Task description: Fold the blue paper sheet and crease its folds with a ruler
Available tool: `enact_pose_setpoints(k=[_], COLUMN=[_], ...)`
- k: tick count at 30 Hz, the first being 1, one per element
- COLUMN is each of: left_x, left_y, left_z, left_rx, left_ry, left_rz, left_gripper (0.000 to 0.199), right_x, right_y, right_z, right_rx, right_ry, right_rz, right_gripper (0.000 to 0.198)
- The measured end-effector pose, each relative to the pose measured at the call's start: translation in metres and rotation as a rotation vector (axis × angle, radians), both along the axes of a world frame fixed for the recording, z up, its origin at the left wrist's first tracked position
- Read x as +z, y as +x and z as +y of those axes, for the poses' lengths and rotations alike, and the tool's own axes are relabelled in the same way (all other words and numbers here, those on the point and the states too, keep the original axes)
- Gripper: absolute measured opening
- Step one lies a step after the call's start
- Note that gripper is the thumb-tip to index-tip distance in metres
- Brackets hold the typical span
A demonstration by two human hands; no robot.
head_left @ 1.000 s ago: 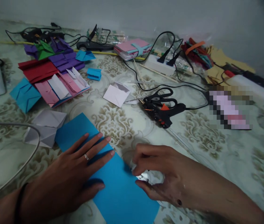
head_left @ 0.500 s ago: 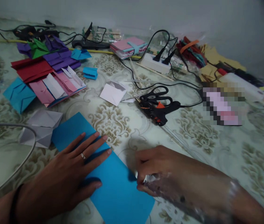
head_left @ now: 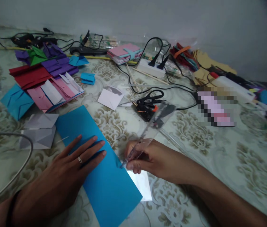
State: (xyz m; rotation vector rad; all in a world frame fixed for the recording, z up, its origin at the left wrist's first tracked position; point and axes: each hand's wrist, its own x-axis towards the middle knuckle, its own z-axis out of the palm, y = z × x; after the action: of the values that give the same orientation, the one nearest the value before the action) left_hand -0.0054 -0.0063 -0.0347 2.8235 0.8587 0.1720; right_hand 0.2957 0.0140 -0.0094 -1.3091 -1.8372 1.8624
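A long sheet of blue paper (head_left: 109, 186) lies at an angle on the patterned cloth. My left hand (head_left: 76, 167) rests flat across it, fingers spread, a ring on one of them. At the paper's right edge, my right hand (head_left: 141, 159) is closed around a clear plastic ruler (head_left: 147, 130), which slants up and away. The ruler's low end meets the edge, where the paper looks slightly lifted. A bright white patch (head_left: 141, 186) shows below that hand; I cannot tell whether it is paper or reflected light.
Black scissors (head_left: 151, 97) and a partly hidden glue gun (head_left: 145, 113) lie ahead. Folded papers (head_left: 55, 90) are piled at the left, beside a grey folded sheet (head_left: 38, 132). A power strip (head_left: 151, 67) with cords stands behind. A grey cable (head_left: 30, 154) curves at the left.
My right hand has moved up and left along the paper's edge, and the ruler has swung from over the forearm to pointing away. My left hand still presses the paper; the view has shifted slightly.
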Motion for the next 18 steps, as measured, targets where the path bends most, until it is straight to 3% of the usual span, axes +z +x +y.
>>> enact_pose_setpoints(k=[2, 7, 12, 18], left_x=[0.000, 0.002, 0.002, 0.003], left_y=[-0.001, 0.002, 0.003, 0.001], left_z=[0.001, 0.003, 0.004, 0.003], left_rx=[-0.005, 0.002, -0.002, -0.011], left_ry=[-0.006, -0.011, 0.010, 0.003], left_rz=[-0.002, -0.016, 0.015, 0.032], left_gripper=[0.087, 0.058, 0.057, 0.058], right_x=[0.000, -0.004, -0.003, 0.004], right_y=[-0.003, -0.007, -0.002, 0.007], right_z=[-0.002, -0.006, -0.005, -0.001], right_rx=[-0.009, -0.176, -0.102, 0.027], right_ry=[0.007, 0.016, 0.222, 0.202], right_rz=[0.023, 0.027, -0.107, -0.185], right_gripper=[0.021, 0.019, 0.023, 0.022])
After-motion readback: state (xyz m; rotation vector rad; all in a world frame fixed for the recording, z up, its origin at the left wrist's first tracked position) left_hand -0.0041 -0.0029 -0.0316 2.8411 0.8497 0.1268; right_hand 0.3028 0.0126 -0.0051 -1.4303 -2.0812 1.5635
